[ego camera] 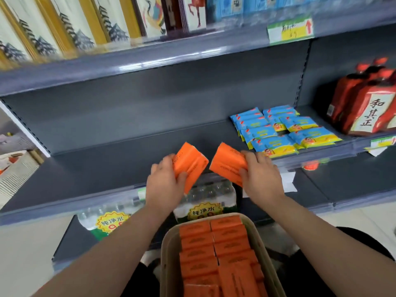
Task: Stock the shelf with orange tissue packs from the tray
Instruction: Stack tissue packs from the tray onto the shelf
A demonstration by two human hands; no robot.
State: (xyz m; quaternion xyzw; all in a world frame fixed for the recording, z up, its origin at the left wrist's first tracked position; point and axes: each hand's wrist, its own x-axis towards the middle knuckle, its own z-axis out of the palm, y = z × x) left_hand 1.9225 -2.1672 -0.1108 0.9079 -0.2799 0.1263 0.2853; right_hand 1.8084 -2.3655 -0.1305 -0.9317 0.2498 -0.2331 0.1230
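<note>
My left hand (165,179) grips one orange tissue pack (189,166); my right hand (260,179) grips a second orange tissue pack (228,163), fingers (248,156) curled round each. Both packs hang over the shelf (107,168) front, with their long axes slanting away from me. Bare shelf floor lies straight ahead, left of the blue packs (278,133). The tray (169,243) sits below, nearly full.
</note>
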